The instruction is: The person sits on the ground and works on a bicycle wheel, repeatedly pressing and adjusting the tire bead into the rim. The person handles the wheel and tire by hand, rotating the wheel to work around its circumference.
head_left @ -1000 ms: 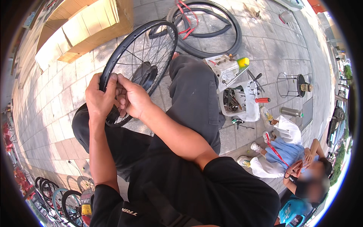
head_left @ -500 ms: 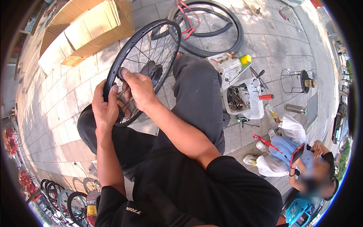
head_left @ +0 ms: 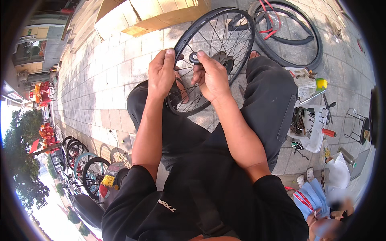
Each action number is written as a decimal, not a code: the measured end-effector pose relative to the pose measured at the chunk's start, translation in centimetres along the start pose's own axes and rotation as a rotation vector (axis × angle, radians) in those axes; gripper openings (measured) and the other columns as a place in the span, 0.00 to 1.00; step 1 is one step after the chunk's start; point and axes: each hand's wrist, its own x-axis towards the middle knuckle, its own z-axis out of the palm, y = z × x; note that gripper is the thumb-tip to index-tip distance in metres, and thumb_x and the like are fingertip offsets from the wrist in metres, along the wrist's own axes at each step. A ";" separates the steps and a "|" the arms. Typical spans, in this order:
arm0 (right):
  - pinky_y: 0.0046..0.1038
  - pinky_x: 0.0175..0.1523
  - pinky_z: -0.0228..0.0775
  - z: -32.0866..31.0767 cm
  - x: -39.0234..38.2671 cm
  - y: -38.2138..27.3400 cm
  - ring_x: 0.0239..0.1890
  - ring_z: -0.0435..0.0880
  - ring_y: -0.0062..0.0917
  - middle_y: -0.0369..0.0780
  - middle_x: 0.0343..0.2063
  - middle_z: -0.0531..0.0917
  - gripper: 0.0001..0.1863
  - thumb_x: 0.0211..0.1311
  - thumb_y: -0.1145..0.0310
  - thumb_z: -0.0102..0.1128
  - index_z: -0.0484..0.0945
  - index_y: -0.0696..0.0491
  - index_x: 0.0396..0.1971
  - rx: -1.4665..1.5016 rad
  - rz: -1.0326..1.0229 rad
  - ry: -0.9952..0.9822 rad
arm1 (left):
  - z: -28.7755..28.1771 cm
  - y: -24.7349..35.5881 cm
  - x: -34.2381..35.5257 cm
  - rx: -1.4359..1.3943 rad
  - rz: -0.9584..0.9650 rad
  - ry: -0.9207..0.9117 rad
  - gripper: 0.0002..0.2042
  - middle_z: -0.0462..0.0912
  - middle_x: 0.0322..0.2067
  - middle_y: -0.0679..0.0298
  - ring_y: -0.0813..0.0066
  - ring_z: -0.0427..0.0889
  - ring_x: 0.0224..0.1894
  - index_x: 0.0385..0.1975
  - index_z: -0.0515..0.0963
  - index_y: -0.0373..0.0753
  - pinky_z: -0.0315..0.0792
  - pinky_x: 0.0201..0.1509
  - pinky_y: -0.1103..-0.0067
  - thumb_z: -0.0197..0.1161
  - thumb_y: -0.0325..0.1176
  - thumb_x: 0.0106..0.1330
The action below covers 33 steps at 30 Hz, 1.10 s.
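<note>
A bicycle wheel [head_left: 189, 36] with a black rim and thin spokes stands tilted between my knees, without a tyre on it. My left hand [head_left: 161, 74] is closed round the left side of the rim, thumb on top. Just inside the rim, my right hand [head_left: 214, 78] pinches a small, round black spoke wrench [head_left: 194, 58] between thumb and fingers. The wrench is held up over the spokes, and I cannot tell whether it touches one. Behind the spokes shows the dark hub with its sprockets [head_left: 225, 61].
Beyond the wheel lie a tyre [head_left: 317, 48] and an inner tube [head_left: 295, 40]. A cardboard box [head_left: 161, 18] stands at the far left. On my right are a white tool bin [head_left: 317, 138], a red-handled tool [head_left: 329, 132] and a seated person. Parked bicycles [head_left: 94, 172] stand at left.
The view has swung left, so everything sits further right. My right hand has drawn back from the rim, and the round wrench now shows in its fingers. The left hand still grips the rim.
</note>
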 end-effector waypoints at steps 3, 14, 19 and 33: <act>0.29 0.25 0.78 -0.8 0.7 2.1 0.18 0.81 0.22 0.37 0.24 0.83 0.14 0.74 0.59 0.68 0.82 0.55 0.35 -0.018 0.022 -0.043 | -0.1 0.1 0.3 0.015 -0.028 0.017 0.20 0.82 0.29 0.66 0.86 0.69 0.21 0.44 0.85 0.35 0.65 0.23 0.86 0.53 0.45 0.84; 0.26 0.31 0.80 -0.8 1.6 3.9 0.22 0.82 0.20 0.42 0.29 0.87 0.16 0.78 0.58 0.61 0.80 0.59 0.41 0.018 0.083 -0.063 | -0.3 0.2 0.2 -0.083 -0.119 0.066 0.18 0.80 0.27 0.67 0.84 0.72 0.23 0.45 0.85 0.34 0.65 0.22 0.85 0.54 0.43 0.84; 0.24 0.27 0.74 -0.2 1.6 3.6 0.21 0.82 0.19 0.39 0.27 0.86 0.18 0.80 0.57 0.58 0.82 0.59 0.41 -0.146 0.063 -0.044 | -0.4 0.3 -0.1 -0.053 -0.128 0.047 0.18 0.82 0.29 0.66 0.83 0.74 0.26 0.46 0.85 0.35 0.66 0.23 0.84 0.54 0.42 0.84; 0.27 0.32 0.74 1.8 -1.5 0.8 0.25 0.85 0.21 0.39 0.22 0.85 0.25 0.81 0.56 0.52 0.85 0.61 0.31 -1.186 -0.219 -0.018 | -0.8 0.0 -1.8 -0.070 -0.017 -0.085 0.32 0.78 0.30 0.63 0.81 0.72 0.22 0.60 0.80 0.29 0.70 0.19 0.81 0.41 0.54 0.86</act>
